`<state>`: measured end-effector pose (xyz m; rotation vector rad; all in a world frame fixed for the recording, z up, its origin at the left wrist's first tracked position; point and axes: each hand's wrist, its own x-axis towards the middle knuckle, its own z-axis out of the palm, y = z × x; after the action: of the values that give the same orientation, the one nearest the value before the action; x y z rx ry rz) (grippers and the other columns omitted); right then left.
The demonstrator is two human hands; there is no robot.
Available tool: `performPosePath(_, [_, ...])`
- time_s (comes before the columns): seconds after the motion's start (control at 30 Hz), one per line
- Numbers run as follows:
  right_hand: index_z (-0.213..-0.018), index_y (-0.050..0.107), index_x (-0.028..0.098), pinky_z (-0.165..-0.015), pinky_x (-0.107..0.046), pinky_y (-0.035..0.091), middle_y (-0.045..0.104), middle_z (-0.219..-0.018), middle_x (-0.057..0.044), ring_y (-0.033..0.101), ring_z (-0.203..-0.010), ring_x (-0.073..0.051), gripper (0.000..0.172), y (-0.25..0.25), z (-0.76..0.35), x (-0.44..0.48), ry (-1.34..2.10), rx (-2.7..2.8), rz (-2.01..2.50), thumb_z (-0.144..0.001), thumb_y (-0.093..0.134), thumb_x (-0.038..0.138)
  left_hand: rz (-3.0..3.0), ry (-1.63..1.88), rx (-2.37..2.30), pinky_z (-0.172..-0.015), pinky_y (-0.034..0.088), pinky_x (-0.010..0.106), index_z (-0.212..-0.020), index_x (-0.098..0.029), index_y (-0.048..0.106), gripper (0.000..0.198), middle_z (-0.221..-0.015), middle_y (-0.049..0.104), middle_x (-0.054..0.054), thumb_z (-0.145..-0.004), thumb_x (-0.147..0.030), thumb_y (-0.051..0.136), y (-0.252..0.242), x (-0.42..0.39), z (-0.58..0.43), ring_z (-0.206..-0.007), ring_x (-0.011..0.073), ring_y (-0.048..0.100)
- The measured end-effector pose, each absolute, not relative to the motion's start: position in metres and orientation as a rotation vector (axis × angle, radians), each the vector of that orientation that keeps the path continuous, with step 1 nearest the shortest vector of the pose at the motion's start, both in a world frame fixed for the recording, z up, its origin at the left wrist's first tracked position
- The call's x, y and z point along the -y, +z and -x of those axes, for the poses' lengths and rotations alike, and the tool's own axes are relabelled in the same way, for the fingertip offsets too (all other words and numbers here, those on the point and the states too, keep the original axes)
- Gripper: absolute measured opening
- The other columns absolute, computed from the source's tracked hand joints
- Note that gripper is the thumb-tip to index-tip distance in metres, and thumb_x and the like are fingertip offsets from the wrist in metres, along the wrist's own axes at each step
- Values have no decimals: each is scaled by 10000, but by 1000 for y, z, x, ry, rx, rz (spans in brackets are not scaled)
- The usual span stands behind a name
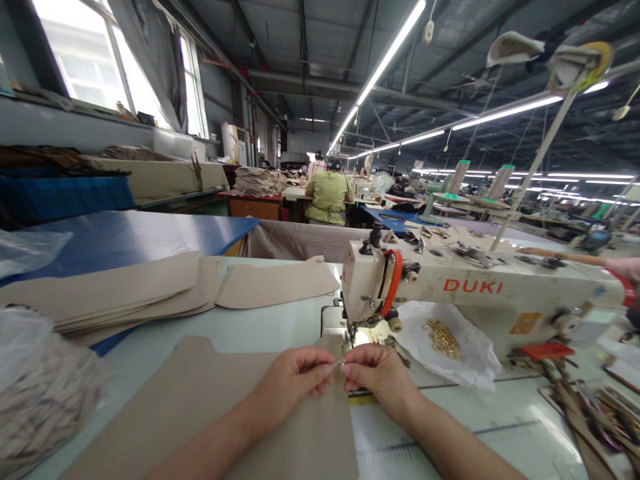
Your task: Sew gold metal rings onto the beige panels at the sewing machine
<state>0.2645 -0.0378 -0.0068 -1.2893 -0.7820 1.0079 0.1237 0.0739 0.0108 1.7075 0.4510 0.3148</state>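
My left hand (297, 377) and my right hand (377, 373) meet just in front of the sewing machine (367, 283), with fingertips pinched. Between them is a small strip (339, 364) with a gold-coloured glint; its exact kind is too small to tell. Beneath my left hand and forearm lies a large flat beige panel (210, 387), its right part reaching towards the needle area. The machine's lamp lights the spot behind my fingers. To the right of the needle, small gold metal pieces (443, 339) sit in a white plastic bag (475, 353).
A stack of beige panels (145, 293) and another beige panel (277, 283) lie behind the work. A clear bag of strips (45, 400) is at the left. Straps (590, 420) lie at the right edge. Another person (329, 193) sits ahead; someone's arm (575, 255) shows at right.
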Motion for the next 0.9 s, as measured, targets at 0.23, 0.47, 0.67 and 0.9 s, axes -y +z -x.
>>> performPosePath(0.23, [-637, 674, 152, -550, -232, 452, 621, -549, 14, 550, -516, -105, 360, -7, -265, 38, 916, 807, 1296, -509, 813, 458, -1674, 326, -470, -566, 431, 251, -760, -155, 650, 265, -575, 596, -29, -668, -400, 612, 13, -75, -124, -529, 119, 521])
performPosePath(0.47, [-634, 646, 142, -566, -233, 457, 636, -558, 5, 565, -511, -99, 374, -1, -263, 40, 1021, 716, 1244, -508, 822, 448, -1658, 339, -479, -545, 422, 244, -748, -162, 640, 251, -549, 578, -38, -664, -397, 623, 14, -76, -122, -513, 117, 513])
performPosePath(0.67, [-639, 633, 126, -541, -176, 421, 627, -539, 13, 539, -496, -58, 361, 5, -261, 40, 1076, 621, 1112, -537, 826, 413, -1674, 334, -479, -552, 424, 246, -706, -158, 629, 221, -561, 582, -32, -671, -375, 608, 17, -74, -124, -516, 115, 511])
performPosePath(0.9, [-666, 620, 119, -510, -164, 395, 610, -567, 21, 508, -475, -42, 340, 5, -259, 40, 1198, 567, 1022, -562, 829, 366, -1693, 339, -462, -569, 426, 254, -730, -157, 645, 229, -592, 594, -24, -669, -375, 611, 18, -72, -124, -540, 121, 515])
